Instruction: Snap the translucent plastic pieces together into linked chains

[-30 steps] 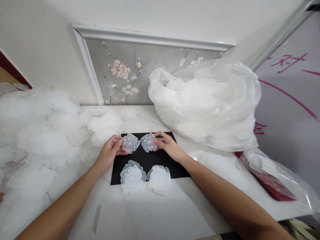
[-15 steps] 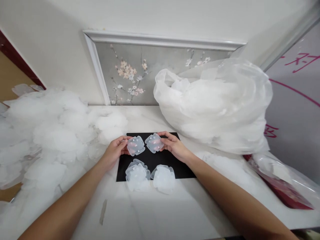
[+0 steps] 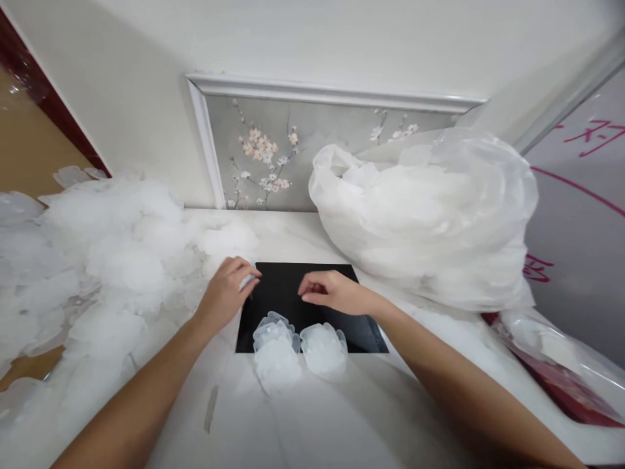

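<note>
My left hand [image 3: 229,290] hovers at the left edge of a black mat [image 3: 283,286], thumb and fingers apart, with no piece clearly visible in it. Over the mat's right half, my right hand [image 3: 334,291] has loosely curled fingers and a gap before the thumb; nothing shows in it. Translucent, notched plastic pieces [image 3: 277,365] lie in an overlapping stack at the mat's front edge, partly on the table. To their right sits a second stack of similar pieces [image 3: 323,350]. Both stacks are nearer to me than the hands.
A large heap of translucent pieces [image 3: 122,260] covers the table's left side. At the back right stands a bulging, whitish plastic bag [image 3: 424,228]. A clear bag with something red [image 3: 561,378] lies at the right edge. Behind the marble-patterned table [image 3: 303,423] rises a wall with a framed floral panel [image 3: 263,150].
Both hands have let go of the plastic pieces they held over the mat. The left stack now reaches farther toward me. The view has shifted slightly.
</note>
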{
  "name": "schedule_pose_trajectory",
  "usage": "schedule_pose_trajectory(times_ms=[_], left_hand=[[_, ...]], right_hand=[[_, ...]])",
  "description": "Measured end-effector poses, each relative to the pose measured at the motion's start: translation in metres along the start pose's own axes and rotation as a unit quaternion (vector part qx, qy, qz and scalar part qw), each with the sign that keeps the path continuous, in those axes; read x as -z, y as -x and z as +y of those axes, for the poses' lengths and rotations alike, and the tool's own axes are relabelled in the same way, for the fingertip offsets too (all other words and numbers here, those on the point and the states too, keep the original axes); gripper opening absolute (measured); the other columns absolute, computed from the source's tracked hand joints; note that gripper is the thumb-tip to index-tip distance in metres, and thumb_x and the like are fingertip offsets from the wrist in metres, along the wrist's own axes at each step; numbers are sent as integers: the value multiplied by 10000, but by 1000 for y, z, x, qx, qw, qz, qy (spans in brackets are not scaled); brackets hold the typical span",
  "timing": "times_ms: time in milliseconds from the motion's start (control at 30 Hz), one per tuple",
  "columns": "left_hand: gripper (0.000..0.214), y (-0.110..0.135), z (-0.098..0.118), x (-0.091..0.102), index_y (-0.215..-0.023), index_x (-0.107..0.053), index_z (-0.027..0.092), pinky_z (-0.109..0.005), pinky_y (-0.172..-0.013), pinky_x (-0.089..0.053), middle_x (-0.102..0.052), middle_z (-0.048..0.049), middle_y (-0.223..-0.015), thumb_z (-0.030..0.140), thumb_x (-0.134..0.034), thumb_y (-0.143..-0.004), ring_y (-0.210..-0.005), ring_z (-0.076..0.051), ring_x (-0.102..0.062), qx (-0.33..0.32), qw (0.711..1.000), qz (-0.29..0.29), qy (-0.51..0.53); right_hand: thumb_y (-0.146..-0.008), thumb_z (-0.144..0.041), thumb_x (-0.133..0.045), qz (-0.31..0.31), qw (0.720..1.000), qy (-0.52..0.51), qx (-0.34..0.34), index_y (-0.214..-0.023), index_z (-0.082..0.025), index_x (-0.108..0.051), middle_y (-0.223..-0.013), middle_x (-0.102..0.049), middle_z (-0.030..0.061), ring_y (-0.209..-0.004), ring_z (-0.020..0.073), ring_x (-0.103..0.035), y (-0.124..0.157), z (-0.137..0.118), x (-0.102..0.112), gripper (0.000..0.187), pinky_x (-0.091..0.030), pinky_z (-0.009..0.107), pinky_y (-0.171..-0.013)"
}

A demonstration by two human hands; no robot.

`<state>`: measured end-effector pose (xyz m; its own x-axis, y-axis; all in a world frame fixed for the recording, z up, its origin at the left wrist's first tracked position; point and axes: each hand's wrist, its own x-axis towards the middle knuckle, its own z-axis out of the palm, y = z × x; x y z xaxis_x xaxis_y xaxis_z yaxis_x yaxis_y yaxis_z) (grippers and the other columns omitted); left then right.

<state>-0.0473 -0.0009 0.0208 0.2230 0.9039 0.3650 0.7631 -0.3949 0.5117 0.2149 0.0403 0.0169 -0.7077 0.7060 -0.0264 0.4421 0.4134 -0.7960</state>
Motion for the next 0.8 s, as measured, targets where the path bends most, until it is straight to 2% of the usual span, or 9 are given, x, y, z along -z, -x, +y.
schedule_pose_trajectory(times_ms=[67, 167, 233, 367, 467, 567, 667, 733, 800], left_hand=[[233, -4, -15, 3, -1025, -708, 188, -474, -963, -433, -641, -129, -1072, 269, -574, -852, -1084, -316, -536, 16, 990, 88, -106], [274, -7, -33, 6, -1056, -701, 170, -483, -992, -426, -672, -140, -1081, 257, -603, -816, -1068, -325, -567, 59, 985, 89, -137], [240, -7, -38, 6, -1011, -713, 194, -451, -977, -447, -710, -114, -1035, 245, -592, -810, -1015, -303, -608, 74, 986, 84, -123], [220, -7, -37, 9, -935, -721, 196, -395, -879, -495, -747, -103, -966, 295, -551, -835, -941, -283, -650, 97, 981, 122, -115], [288, -8, -30, 15, -902, -707, 182, -356, -780, -506, -747, -96, -872, 374, -495, -879, -803, -252, -664, 126, 971, 168, -115], [339, -7, -16, 18, -947, -679, 183, -297, -660, -494, -735, -56, -795, 442, -463, -908, -634, -188, -637, 172, 964, 203, -20], [365, -5, -1, 9, -988, -660, 185, -279, -574, -498, -722, -27, -759, 510, -545, -867, -528, -151, -609, 226, 941, 136, 212], [388, -2, 6, -2, -981, -671, 170, -298, -609, -542, -726, -45, -788, 524, -601, -838, -623, -179, -664, 258, 895, 63, 357], [368, 0, 9, -15, -978, -684, 146, -321, -686, -574, -739, -81, -829, 485, -617, -853, -763, -214, -704, 301, 836, 4, 458]], right_hand=[[-836, -147, -592, 55, 997, 32, 41, -904, -182, -642, -841, -627, 13, -662, 123, -574, -25, -6, -13, 92, -475, 280, -673], [-828, -98, -596, 94, 985, 58, 132, -1023, -176, -595, -1071, -571, 62, -715, 118, -594, -68, -13, -40, 210, -507, 302, -734], [-799, -121, -656, 122, 977, 64, 163, -1071, -178, -564, -1131, -525, 81, -783, 140, -600, -93, -17, -58, 293, -517, 313, -753], [-808, -97, -628, 180, 965, 61, 178, -972, -186, -573, -986, -539, 40, -751, 140, -571, -120, -20, -74, 195, -513, 307, -762], [-821, -78, -583, 207, 957, 57, 193, -941, -189, -592, -890, -544, 23, -764, 150, -563, -115, -16, -63, 164, -506, 306, -775], [-783, -39, -562, 192, 960, 59, 196, -1088, -194, -599, -1003, -559, 56, -834, 165, -571, -92, -4, -43, 344, -500, 337, -828], [-767, 4, -480, 179, 972, 63, 140, -1115, -198, -630, -1044, -562, 76, -869, 177, -581, -59, 13, -25, 429, -494, 355, -837], [-799, -45, -499, 198, 973, 68, 92, -976, -211, -686, -977, -586, 71, -871, 196, -577, -38, 21, -18, 306, -484, 373, -835], [-823, -165, -587, 238, 968, 60, 53, -843, -220, -695, -904, -618, 65, -893, 227, -560, -20, 27, -17, 123, -460, 403, -862]])
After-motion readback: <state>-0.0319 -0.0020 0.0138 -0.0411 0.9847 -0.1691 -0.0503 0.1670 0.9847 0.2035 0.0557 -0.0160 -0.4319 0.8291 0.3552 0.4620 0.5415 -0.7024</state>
